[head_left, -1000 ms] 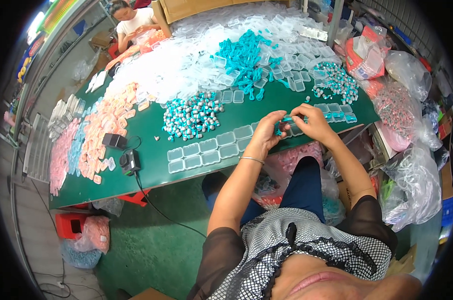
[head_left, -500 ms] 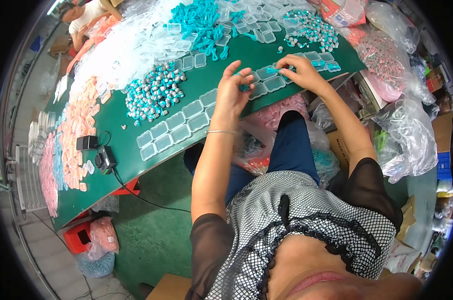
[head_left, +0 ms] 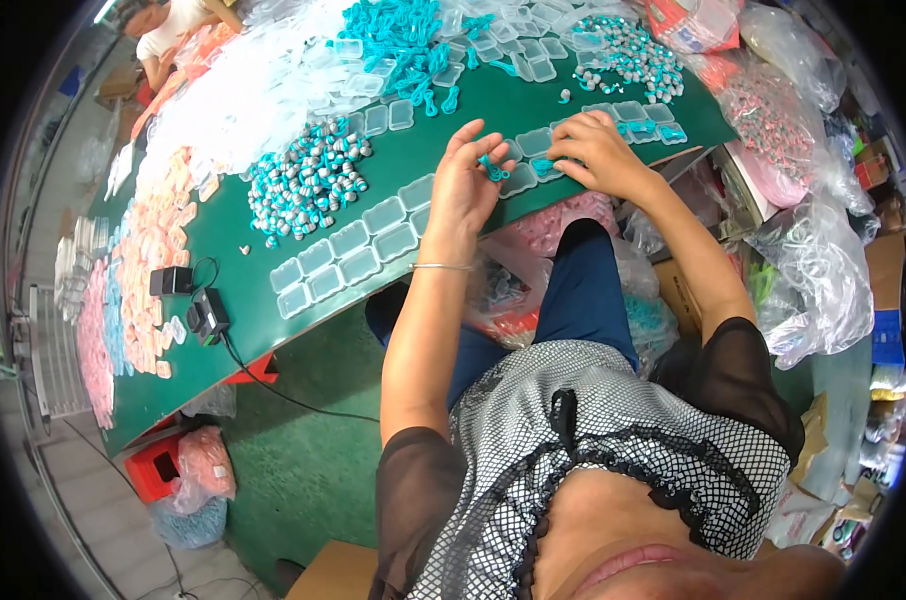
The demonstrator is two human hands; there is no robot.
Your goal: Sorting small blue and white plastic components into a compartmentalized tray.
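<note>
Two rows of clear plastic boxes [head_left: 357,266] run along the near edge of the green table. Above them my left hand [head_left: 463,185] is palm up with curled fingers, keeping a small bunch of teal cords [head_left: 494,169] at its fingertips. To the right, my right hand [head_left: 603,158] bends over the rows, thumb and fingers drawn together at a teal cord [head_left: 542,166] in a front-row box; its fingers partly hide their grip. Boxes farther right hold coiled teal cords [head_left: 671,133].
Teal-and-grey earplugs [head_left: 308,185] are heaped behind the boxes, with another earplug heap [head_left: 633,58] at far right. A teal cord pile [head_left: 398,45] and loose clear boxes [head_left: 523,40] lie at the back. Left are peach pieces [head_left: 163,270] and a black device [head_left: 208,315]. Another person [head_left: 173,30] sits far left.
My right hand has come down toward the front row, and the teal cord at its fingertips is now lower, in a box. More of the cords in my left hand shows.
</note>
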